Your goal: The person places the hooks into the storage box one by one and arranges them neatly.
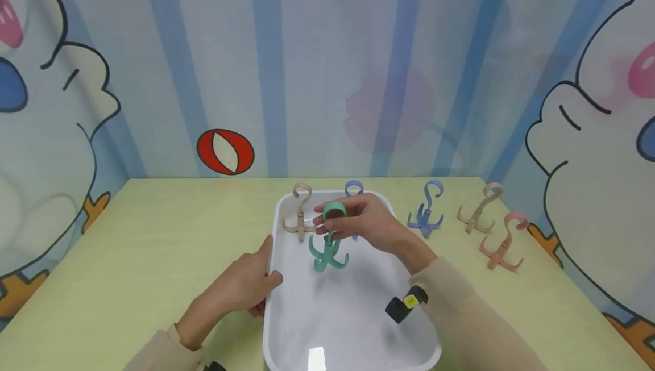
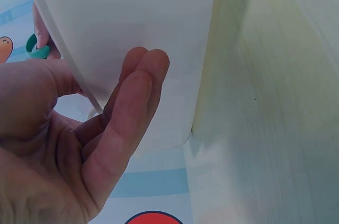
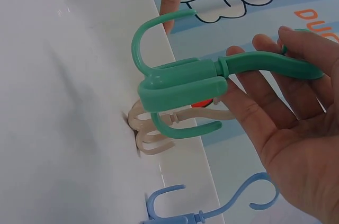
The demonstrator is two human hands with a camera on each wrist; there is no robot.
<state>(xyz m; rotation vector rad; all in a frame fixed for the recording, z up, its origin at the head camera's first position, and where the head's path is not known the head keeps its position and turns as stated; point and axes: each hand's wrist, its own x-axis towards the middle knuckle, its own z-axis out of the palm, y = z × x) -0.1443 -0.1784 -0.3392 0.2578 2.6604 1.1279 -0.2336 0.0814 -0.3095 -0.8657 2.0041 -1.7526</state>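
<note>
My right hand (image 1: 376, 226) pinches a green multi-prong hanging hook (image 1: 325, 258) by its curved upper part, prongs downward, over the white tray (image 1: 353, 320). The right wrist view shows the green hook (image 3: 180, 83) with its prongs apart from the tray's floor. At the tray's left side, my left hand (image 1: 237, 283) grips the rim, its thumb over the edge; in the left wrist view its fingers lie along the outer wall. Inside the tray's far end stand a beige hook (image 1: 301, 228) and a blue hook (image 1: 353, 186), the latter partly hidden by my right hand.
Right of the tray, another blue hook (image 1: 426, 220), another beige hook (image 1: 478, 213) and a pink hook (image 1: 503, 250) stand on the pale yellow-green table (image 1: 169, 240). A striped cartoon backdrop (image 1: 327, 75) rises behind the table's far edge.
</note>
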